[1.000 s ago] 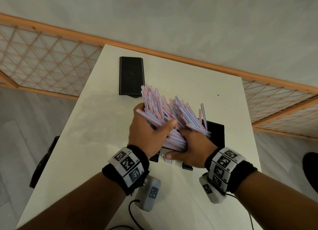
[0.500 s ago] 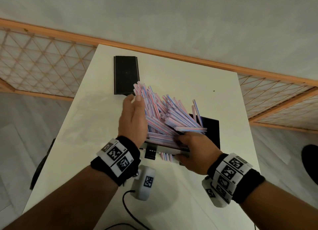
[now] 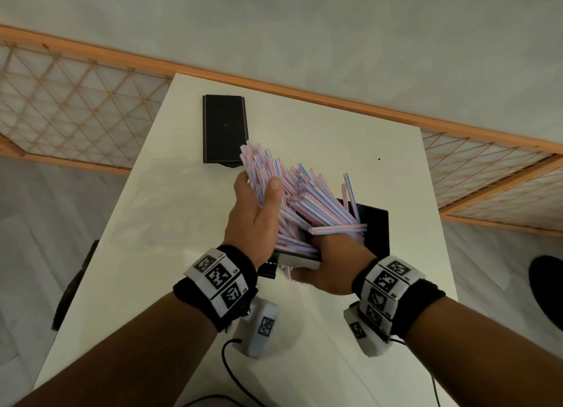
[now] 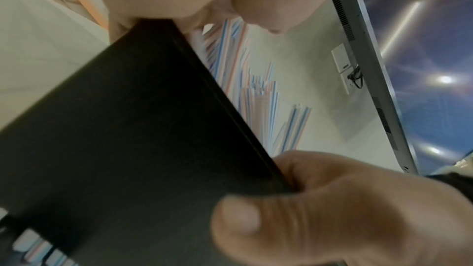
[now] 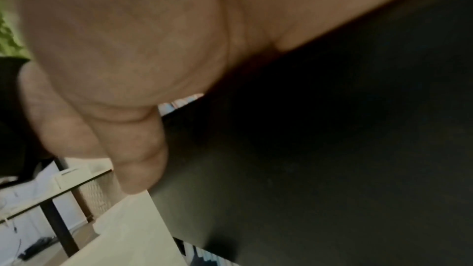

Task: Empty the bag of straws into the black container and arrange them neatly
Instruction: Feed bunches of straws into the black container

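L hand [image 3: 256,211] raised, palm turned inward, thumb up, fingers cupped round straws [image 3: 307,199]. R hand [image 3: 332,266] lower, near body, thumb and fingers clamping black container [image 4: 122,128] (fingertips hidden). Both forearms extended fwd.

The straws [image 3: 307,199] are thin, striped pink, blue and white, a thick loose bundle fanning up and away out of the container [image 3: 373,224], their tips uneven and splayed; one lies crosswise on top. The container is a black, flat-sided box, tilted above the white worktop [image 3: 158,224]. From the left wrist view its dark wall [image 4: 128,128] fills the frame, straws [image 4: 230,64] jutting past its edge.
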`<state>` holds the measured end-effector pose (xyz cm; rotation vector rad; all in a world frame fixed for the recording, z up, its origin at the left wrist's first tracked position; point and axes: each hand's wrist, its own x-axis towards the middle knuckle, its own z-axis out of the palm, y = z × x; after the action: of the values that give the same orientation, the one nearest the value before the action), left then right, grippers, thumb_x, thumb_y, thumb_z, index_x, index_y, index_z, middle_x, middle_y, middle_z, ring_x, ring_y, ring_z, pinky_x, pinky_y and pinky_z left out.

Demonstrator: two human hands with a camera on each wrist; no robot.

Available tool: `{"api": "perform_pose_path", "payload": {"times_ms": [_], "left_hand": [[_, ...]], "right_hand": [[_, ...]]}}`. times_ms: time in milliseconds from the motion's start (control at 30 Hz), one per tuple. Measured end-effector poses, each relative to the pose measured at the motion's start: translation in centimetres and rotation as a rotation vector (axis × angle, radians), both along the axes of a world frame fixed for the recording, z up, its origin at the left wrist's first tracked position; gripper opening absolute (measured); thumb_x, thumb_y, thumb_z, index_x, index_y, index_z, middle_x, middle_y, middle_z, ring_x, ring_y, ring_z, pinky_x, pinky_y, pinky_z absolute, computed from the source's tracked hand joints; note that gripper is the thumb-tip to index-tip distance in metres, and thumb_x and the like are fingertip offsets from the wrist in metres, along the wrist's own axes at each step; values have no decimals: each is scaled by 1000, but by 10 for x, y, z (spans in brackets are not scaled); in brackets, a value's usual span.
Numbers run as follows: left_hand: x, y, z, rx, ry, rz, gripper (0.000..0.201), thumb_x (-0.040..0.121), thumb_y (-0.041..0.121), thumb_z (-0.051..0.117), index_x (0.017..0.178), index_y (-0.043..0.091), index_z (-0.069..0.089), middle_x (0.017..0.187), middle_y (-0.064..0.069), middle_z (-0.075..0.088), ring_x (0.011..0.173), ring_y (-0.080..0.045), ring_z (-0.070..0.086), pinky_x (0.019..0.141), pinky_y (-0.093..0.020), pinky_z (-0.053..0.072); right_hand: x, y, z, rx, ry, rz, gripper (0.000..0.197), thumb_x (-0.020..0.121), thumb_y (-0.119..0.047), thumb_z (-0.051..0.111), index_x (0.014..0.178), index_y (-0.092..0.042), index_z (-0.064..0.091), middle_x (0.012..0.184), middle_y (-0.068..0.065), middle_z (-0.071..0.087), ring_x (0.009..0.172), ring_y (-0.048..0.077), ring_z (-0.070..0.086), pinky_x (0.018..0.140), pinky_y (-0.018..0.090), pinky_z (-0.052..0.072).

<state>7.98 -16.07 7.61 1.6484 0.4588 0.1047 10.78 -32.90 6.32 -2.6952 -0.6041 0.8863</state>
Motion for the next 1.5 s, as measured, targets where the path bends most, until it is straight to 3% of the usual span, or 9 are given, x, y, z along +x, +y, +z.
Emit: {"api": "perform_pose_path", "payload": {"times_ms": [100, 233, 400, 567, 700, 833, 1033, 1233, 1500], "left_hand": [[0, 1, 0, 12, 25, -22, 85, 87, 66, 38, 156, 19, 23, 129, 14, 56, 118, -7, 55, 99, -23, 38], [0, 0, -3, 15, 32, -3, 94, 87, 74, 41, 157, 14, 19, 143, 3, 57, 130, -17, 56, 111, -37, 43], [1, -5, -6, 41, 54, -12, 62, 95, 53, 55, 141, 20, 30, 125, 13, 58, 111, -6, 60, 85, -4, 43], [1, -7, -8, 58, 65, 2, 72, 94, 48, 64, 144, 13, 28, 127, 9, 59, 108, -9, 60, 75, -1, 41], [1, -7, -8, 65, 82, 43, 80, 89, 50, 70, 145, 11, 29, 125, 8, 61, 101, -7, 62, 79, -11, 44], [0, -7, -7, 69, 82, 29, 76, 85, 48, 75, 138, 13, 33, 114, 13, 59, 86, 11, 57, 64, 4, 40], [-6, -6, -2, 144, -46, 72, 72, 86, 42, 76, 140, 14, 36, 126, 8, 61, 107, -5, 62, 80, 2, 42], [-6, -2, -14, 184, 11, 10, 88, 77, 31, 88, 143, 17, 32, 120, 12, 58, 101, -7, 59, 77, -6, 43], [-5, 2, -20, 31, 39, 43, 59, 94, 38, 69, 139, 14, 38, 109, 22, 64, 101, 1, 65, 103, -38, 50]], "right_hand": [[4, 5, 9, 51, 91, -21, 36, 78, -54, 74, 95, -27, 58, 76, -13, 60, 67, 5, 57, 67, 24, 44], [21, 15, 27, -86, 169, 58, 42, 80, -57, 73, 95, -20, 61, 82, -6, 59, 71, 10, 54, 61, 25, 42], [25, 30, 26, -140, 173, 98, 50, 77, -75, 62, 87, -27, 56, 80, -12, 53, 81, 14, 55, 76, 30, 40], [9, 30, 28, 38, 119, 86, 64, 84, -56, 71, 138, -28, 52, 131, -8, 58, 123, 11, 49, 94, 14, 22], [16, 30, 19, -13, 199, 10, 30, 80, -66, 69, 89, -38, 62, 87, -12, 67, 79, 2, 58, 81, 25, 41], [14, 28, 10, 23, 127, 25, 58, 72, -73, 69, 108, -27, 65, 103, -4, 70, 95, 14, 64, 92, 32, 51], [9, 21, 8, 155, -44, -53, 89, 50, -93, 52, 111, -28, 60, 98, -8, 69, 91, 15, 65, 84, 32, 54], [-5, -3, 24, 219, -185, 16, 58, 69, -56, 80, 110, -19, 62, 96, -1, 67, 88, 21, 62, 74, 30, 46], [-18, -25, 16, 130, -107, 8, 29, 75, -47, 69, 94, -26, 66, 82, -13, 62, 83, 17, 60, 73, 27, 44]]}}
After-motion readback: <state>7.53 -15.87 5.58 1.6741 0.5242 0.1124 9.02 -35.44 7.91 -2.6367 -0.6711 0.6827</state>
